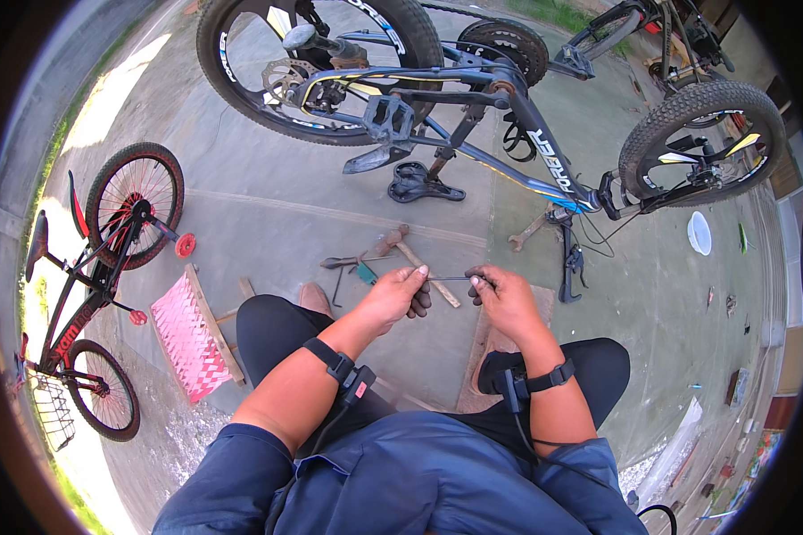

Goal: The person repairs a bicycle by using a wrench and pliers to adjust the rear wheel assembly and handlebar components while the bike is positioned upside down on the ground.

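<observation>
A thin, straight dark rod (449, 278) stretches level between my two hands. My left hand (396, 296) pinches one end between thumb and finger, its other fingers curled and blackened with grime. At the opposite end, my right hand (503, 298) pinches the rod the same way. Just beyond them a hammer (409, 251) lies on the floor, its wooden handle passing beneath the rod. Beside my left hand are a green tool piece (366, 273), a dark-handled tool (337, 263) and a thin bent hex key (337, 287). An open-ended wrench (528, 234) lies farther right.
Ahead, a dark mountain bike (531, 116) stands upside down, its saddle (424, 184) on the floor. A red-and-black bicycle (107, 276) is at left near a pink-and-white woven stool (187, 332). Another bicycle (665, 45) and a white bowl (699, 234) are right.
</observation>
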